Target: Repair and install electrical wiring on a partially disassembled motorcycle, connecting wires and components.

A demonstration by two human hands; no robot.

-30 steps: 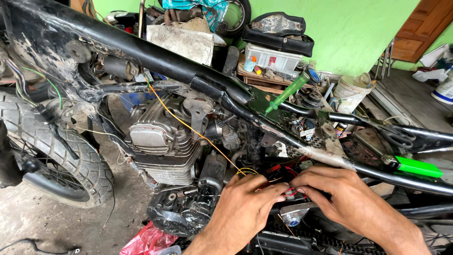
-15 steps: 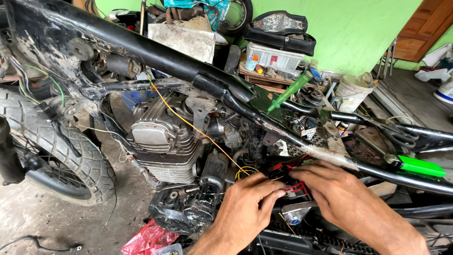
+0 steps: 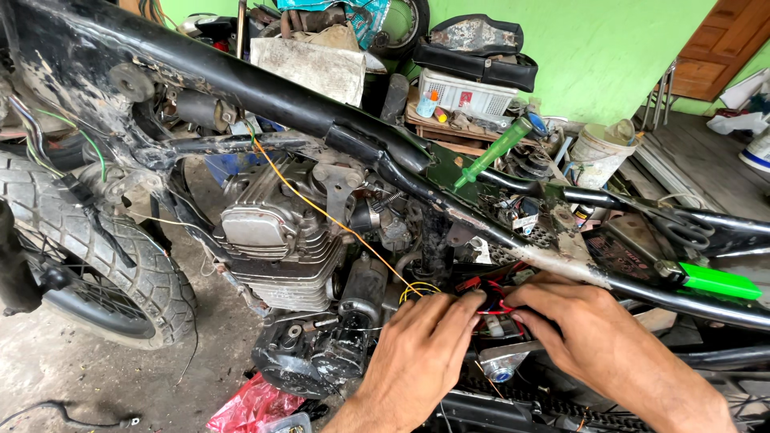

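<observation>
Red wires (image 3: 496, 309) pinched between left hand (image 3: 421, 353), right hand (image 3: 589, 333).

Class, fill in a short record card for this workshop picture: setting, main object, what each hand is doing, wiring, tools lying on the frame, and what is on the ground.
Setting: cluttered workshop, green wall
Main object: stripped motorcycle frame with engine and front tyre
Left hand: fingertips on the red wires
Right hand: fingers on the same wire bundle, from the other side
Wiring: yellow wire running down across the engine to the hands
Tools: green-handled screwdriver, scissors
Ground: red plastic bag
</observation>
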